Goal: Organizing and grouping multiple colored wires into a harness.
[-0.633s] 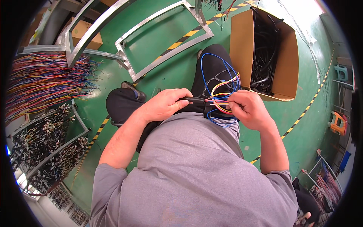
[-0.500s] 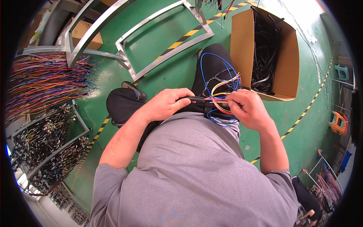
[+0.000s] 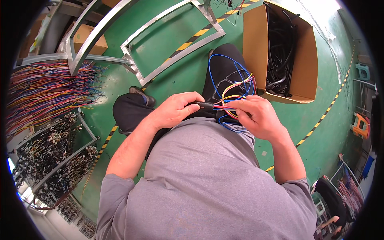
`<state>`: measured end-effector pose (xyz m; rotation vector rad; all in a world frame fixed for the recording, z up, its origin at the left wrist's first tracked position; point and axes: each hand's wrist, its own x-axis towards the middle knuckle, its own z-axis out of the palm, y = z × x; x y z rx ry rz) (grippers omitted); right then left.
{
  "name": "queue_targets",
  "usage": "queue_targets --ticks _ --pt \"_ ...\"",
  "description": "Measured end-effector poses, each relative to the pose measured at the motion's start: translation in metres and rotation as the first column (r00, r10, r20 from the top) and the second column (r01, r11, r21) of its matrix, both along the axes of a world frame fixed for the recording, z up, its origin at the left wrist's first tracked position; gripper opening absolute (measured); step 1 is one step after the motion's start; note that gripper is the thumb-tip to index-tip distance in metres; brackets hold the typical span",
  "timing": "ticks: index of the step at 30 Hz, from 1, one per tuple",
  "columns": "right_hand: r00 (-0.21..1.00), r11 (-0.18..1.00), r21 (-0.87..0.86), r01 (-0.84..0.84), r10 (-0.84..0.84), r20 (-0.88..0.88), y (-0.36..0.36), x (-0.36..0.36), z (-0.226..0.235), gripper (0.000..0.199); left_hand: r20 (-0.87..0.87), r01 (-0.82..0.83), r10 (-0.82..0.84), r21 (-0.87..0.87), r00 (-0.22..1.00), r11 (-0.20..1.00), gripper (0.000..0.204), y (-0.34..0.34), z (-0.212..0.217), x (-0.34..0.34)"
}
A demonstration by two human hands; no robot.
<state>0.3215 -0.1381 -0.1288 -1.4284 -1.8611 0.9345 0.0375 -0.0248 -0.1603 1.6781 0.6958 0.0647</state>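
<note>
Between the two hands, a black tube (image 3: 206, 105) is lying crosswise above the person's lap, with a bundle of coloured wires (image 3: 234, 98) coming out of its right end. The left hand (image 3: 174, 110) is curling closed around the tube's left part, thumb on top and fingers wrapped over it. The right hand (image 3: 258, 116) is pinching the wires just beside the tube's mouth, fingertips drawn narrow on the red, yellow and blue strands. Beyond the right hand, the wires are looping up and away over the person's dark trouser leg (image 3: 224, 64), the blue ones arching farthest. Farther out past the right hand, an open cardboard box (image 3: 308, 60) is sitting on the green floor (image 3: 176, 52), filled with black tubing. Ahead of the left hand, a grey metal frame (image 3: 176, 52) is lying flat on the floor, crossed by a yellow-and-black stripe. Well off to the outer side of the left hand, a rack of many-coloured wires (image 3: 44, 92) is fanning out, with darker bundles hanging below it
</note>
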Motion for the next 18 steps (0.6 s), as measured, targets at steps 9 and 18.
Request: queue_targets --ticks 9,18 --pt "1.000 0.984 -0.175 -0.022 0.024 0.007 0.008 0.007 -0.001 0.023 0.041 0.036 -0.036 0.016 0.999 0.999 0.019 0.002 -0.002 -0.001" --pt "1.000 0.966 -0.258 -0.011 0.012 0.003 0.011 0.005 0.009 0.022 0.007 0.048 -0.048 0.066 0.999 0.997 0.019 0.002 0.001 0.000"
